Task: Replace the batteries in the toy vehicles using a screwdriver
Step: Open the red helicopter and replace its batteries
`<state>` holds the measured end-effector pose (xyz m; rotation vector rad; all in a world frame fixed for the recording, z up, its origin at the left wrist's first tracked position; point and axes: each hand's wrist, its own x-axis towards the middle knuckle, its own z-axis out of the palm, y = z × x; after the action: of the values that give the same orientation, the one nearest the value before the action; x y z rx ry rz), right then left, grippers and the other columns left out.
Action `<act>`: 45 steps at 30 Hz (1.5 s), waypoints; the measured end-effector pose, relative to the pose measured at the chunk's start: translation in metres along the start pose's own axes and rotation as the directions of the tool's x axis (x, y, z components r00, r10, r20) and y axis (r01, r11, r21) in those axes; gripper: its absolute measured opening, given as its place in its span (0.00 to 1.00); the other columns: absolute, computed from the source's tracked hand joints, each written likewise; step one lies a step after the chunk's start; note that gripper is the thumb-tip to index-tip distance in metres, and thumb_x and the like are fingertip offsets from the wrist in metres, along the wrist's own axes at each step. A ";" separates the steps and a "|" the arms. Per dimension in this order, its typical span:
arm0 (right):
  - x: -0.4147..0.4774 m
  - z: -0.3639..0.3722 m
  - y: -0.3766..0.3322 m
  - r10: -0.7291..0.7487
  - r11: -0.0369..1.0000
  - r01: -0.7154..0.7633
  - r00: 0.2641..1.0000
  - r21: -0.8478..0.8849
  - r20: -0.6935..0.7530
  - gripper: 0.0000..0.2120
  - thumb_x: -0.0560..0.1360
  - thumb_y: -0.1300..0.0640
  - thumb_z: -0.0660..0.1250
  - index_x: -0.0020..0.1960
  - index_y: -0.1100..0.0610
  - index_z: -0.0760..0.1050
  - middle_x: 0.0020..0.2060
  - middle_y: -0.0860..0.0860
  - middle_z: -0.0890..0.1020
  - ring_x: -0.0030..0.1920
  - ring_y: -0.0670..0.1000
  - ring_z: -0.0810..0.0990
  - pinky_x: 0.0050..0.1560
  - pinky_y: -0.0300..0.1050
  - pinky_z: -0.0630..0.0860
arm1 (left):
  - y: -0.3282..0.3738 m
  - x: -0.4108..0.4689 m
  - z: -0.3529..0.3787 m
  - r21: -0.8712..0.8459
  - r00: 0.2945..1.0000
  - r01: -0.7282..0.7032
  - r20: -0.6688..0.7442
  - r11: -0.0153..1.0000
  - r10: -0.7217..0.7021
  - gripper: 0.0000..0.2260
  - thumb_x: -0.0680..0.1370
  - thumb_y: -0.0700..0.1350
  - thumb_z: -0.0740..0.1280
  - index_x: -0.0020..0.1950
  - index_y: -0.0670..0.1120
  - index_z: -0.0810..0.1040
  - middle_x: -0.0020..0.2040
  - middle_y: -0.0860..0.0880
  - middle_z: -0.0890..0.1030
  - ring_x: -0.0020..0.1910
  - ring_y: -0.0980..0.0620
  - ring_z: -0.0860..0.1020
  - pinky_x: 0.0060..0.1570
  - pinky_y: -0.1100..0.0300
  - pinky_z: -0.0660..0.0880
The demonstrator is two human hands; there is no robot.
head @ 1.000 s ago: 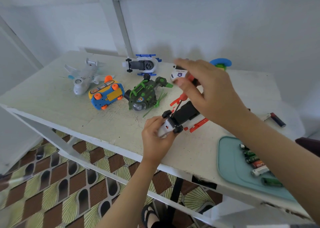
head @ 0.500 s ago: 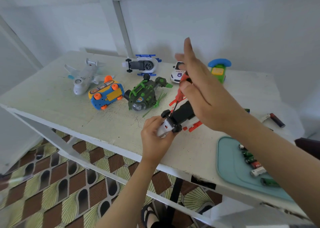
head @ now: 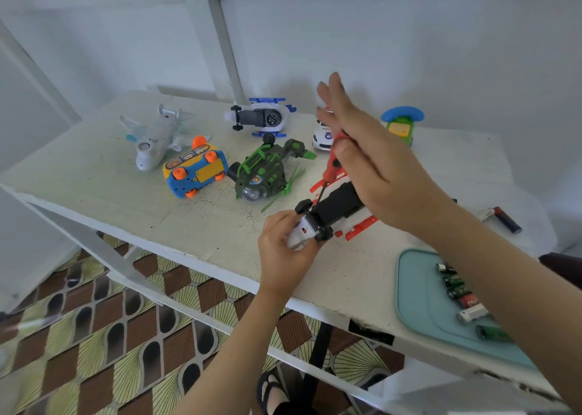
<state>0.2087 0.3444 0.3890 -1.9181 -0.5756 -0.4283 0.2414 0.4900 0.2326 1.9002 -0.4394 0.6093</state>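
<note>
A white, black and red toy vehicle (head: 340,205) lies upside down on the white table (head: 94,175), near its front edge. My left hand (head: 283,251) grips the vehicle's white end. A red-handled screwdriver (head: 333,162) stands tilted, its tip down on the black underside by a wheel. My right hand (head: 378,169) pinches the handle between thumb and fingers, with the fingers stretched straight upward. Several batteries (head: 463,291) lie on a teal tray (head: 419,304) at the right, partly behind my right forearm.
Other toys stand behind: a white airplane (head: 154,140), a blue and yellow bus (head: 195,172), a green helicopter (head: 264,175), a white and blue helicopter (head: 261,118), a police car (head: 322,134), a green and blue toy (head: 401,125). A loose battery (head: 507,219) lies far right.
My right hand's fingers went from curled over the screwdriver handle to stretched straight up, while the thumb stays on the handle. My left hand and the toy have barely moved.
</note>
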 end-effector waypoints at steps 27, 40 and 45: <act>0.003 -0.005 0.003 -0.006 0.989 -0.010 0.995 -0.151 -0.101 0.25 0.81 0.61 0.52 0.77 0.58 0.53 0.60 0.62 0.75 0.54 0.54 0.77 0.59 0.31 0.71 | -0.001 0.000 -0.001 0.006 1.000 -0.021 0.013 1.000 0.021 0.16 0.67 0.51 0.75 0.42 0.38 0.80 0.41 0.51 0.77 0.41 0.54 0.72 0.43 0.70 0.67; 0.009 -0.004 -0.002 0.018 0.992 -0.025 0.998 -0.127 -0.054 0.22 0.80 0.59 0.53 0.74 0.60 0.62 0.58 0.59 0.78 0.51 0.54 0.80 0.56 0.42 0.75 | 0.000 0.000 -0.001 -0.008 1.000 -0.018 0.012 1.000 0.018 0.14 0.67 0.50 0.75 0.41 0.40 0.79 0.40 0.52 0.76 0.40 0.55 0.72 0.42 0.67 0.68; 0.007 -0.004 -0.008 -0.050 0.997 0.041 0.991 -0.072 -0.126 0.17 0.76 0.60 0.67 0.65 0.57 0.76 0.42 0.55 0.82 0.36 0.52 0.81 0.48 0.49 0.79 | -0.002 0.000 0.000 -0.004 1.000 -0.028 -0.005 1.000 0.027 0.14 0.67 0.50 0.75 0.41 0.40 0.79 0.41 0.52 0.76 0.41 0.52 0.74 0.43 0.66 0.70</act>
<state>0.2099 0.3448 0.4002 -1.9300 -0.5269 -0.6029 0.2422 0.4908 0.2313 1.8910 -0.4639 0.6307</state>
